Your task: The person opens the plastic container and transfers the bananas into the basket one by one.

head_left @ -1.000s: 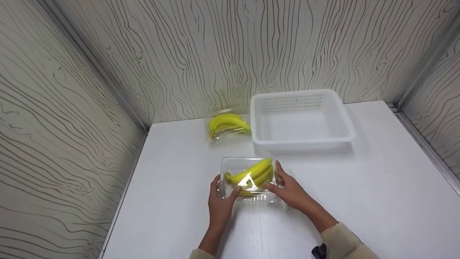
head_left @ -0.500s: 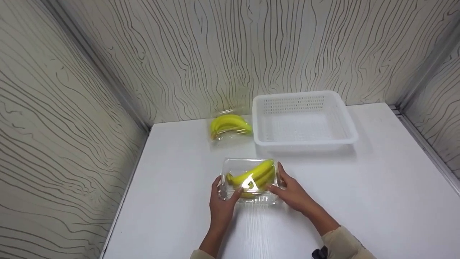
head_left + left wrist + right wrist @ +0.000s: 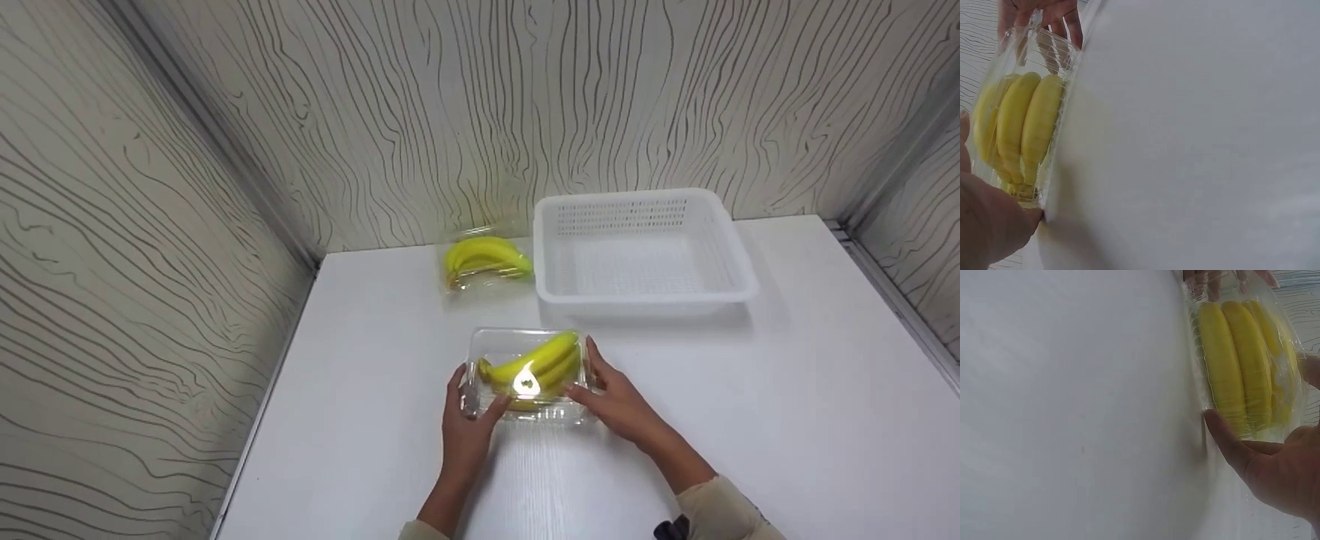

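Observation:
A clear plastic clamshell box [image 3: 491, 341] with a bunch of bananas [image 3: 536, 364] inside lies near the middle of the white table, its lid down over the fruit. My left hand [image 3: 466, 439] grips its left end, the thumb on the front edge of the lid. At the other end my right hand [image 3: 619, 401] holds it the same way, thumb near the front and fingers along the side. Both wrist views show the bananas [image 3: 1019, 124] through the clear wall, with the right hand's fingers [image 3: 1230, 444] at the box's end.
Behind the box, against the patterned back wall [image 3: 480, 112], another clear box with bananas [image 3: 487, 256] stands at the left. Right beside it is a white perforated plastic basket [image 3: 645, 298] with nothing in it. The table [image 3: 360, 390] ends at side walls.
Both hands keep their hold on the box. The whole scene shifts slightly to the right in the head view; box and hands hardly move relative to the table.

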`<action>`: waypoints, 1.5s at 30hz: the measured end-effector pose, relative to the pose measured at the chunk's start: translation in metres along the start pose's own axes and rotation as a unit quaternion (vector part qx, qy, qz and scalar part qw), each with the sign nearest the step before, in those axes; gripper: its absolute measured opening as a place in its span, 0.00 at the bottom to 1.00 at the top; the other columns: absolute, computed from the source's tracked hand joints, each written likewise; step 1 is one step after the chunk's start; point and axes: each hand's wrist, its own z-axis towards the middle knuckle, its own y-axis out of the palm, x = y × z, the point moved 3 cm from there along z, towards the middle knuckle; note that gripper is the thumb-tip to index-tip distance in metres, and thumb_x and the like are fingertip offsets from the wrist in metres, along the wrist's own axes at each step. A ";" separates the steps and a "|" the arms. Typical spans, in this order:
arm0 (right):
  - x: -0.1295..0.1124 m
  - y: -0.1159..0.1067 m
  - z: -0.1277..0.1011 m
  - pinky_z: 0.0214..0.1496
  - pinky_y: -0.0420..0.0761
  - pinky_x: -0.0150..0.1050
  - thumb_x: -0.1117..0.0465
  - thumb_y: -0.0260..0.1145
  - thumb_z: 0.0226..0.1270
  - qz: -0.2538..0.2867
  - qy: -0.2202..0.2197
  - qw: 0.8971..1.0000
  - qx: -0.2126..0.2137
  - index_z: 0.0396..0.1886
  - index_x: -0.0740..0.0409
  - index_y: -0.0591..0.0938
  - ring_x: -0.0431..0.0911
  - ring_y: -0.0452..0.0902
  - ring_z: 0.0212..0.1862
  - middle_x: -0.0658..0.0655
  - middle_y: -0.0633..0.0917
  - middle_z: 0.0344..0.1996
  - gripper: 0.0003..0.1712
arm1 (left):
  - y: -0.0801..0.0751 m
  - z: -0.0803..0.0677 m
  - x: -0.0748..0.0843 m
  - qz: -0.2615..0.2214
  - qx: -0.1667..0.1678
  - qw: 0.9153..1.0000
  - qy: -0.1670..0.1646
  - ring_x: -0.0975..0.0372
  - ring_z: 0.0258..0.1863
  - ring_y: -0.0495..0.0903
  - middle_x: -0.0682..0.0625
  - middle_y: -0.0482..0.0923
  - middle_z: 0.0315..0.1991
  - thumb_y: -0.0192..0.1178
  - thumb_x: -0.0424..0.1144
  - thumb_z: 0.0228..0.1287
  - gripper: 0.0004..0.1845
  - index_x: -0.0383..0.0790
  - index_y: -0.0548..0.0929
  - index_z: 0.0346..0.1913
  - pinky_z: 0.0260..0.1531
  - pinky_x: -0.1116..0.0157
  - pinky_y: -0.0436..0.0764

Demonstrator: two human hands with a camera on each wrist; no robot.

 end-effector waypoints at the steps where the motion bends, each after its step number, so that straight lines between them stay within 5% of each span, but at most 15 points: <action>1: -0.001 0.000 0.000 0.81 0.66 0.69 0.40 0.66 0.77 -0.001 0.000 1.000 0.001 0.90 0.47 0.41 0.72 0.61 0.82 0.69 0.55 0.86 0.57 | 0.000 0.000 0.000 -0.002 -0.002 1.000 0.002 0.41 0.80 0.69 0.41 0.71 0.78 0.77 0.55 0.62 0.50 0.56 0.62 0.83 0.77 0.37 0.70; 17: -0.002 -0.005 0.002 0.82 0.65 0.68 0.40 0.66 0.77 0.002 0.003 1.000 0.000 0.90 0.46 0.41 0.71 0.60 0.82 0.69 0.56 0.85 0.58 | -0.004 0.004 -0.008 0.000 -0.039 0.999 0.014 0.40 0.78 0.71 0.37 0.71 0.78 0.77 0.54 0.62 0.55 0.55 0.56 0.86 0.75 0.37 0.73; 32: 0.000 -0.004 0.002 0.80 0.70 0.67 0.40 0.66 0.77 0.010 0.009 1.000 -0.007 0.90 0.46 0.41 0.71 0.61 0.82 0.69 0.55 0.86 0.58 | -0.010 0.005 -0.013 0.012 -0.098 0.995 0.008 0.37 0.84 0.59 0.37 0.57 0.86 0.79 0.53 0.59 0.60 0.55 0.51 0.87 0.79 0.37 0.67; 45: 0.004 -0.004 0.001 0.83 0.62 0.70 0.41 0.67 0.77 0.026 0.011 1.000 0.000 0.90 0.44 0.41 0.70 0.58 0.84 0.68 0.55 0.86 0.57 | -0.015 0.002 -0.016 0.037 -0.147 0.988 0.022 0.34 0.85 0.55 0.38 0.46 0.89 0.79 0.50 0.60 0.62 0.57 0.46 0.88 0.80 0.34 0.63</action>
